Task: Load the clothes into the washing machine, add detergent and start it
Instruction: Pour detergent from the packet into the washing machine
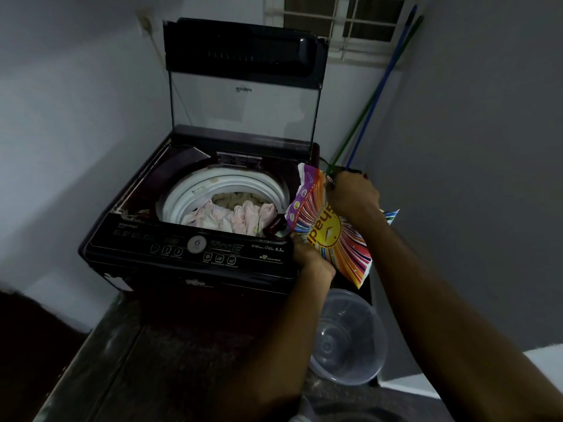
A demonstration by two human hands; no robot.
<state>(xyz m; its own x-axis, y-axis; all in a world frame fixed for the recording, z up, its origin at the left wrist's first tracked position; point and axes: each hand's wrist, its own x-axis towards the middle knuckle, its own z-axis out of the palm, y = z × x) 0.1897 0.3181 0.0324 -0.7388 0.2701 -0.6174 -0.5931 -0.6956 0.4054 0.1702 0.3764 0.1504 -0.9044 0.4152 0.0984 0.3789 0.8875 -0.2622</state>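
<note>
- The washer [195, 214] stands in a dim corner with its lid [243, 86] raised upright against the far wall.
- Clothes [231, 216], pale pink and white, lie bunched in the drum [189, 193], filling its near part.
- A small dark drawer [275, 228] juts out at the drum's near right edge, just beside the clothes.
- The detergent bag [332, 236], striped in many colours with a yellow disc, is held tilted over the washer's right edge, its near corner close to the drawer.
- The left hand [310, 257] grips the bag's lower left edge, fingers curled round it, just right of the control panel [189, 245].
- The right hand [353, 193] grips the bag's upper part, fingers closed on the bag near its top.
- A clear plastic tub [350, 339] sits on the floor right of the washer, below the bag.
- Two long handles, one blue [384, 83] and one green [370, 103], lean in the far right corner.
- A barred window [344, 16] shows above the lid.
</note>
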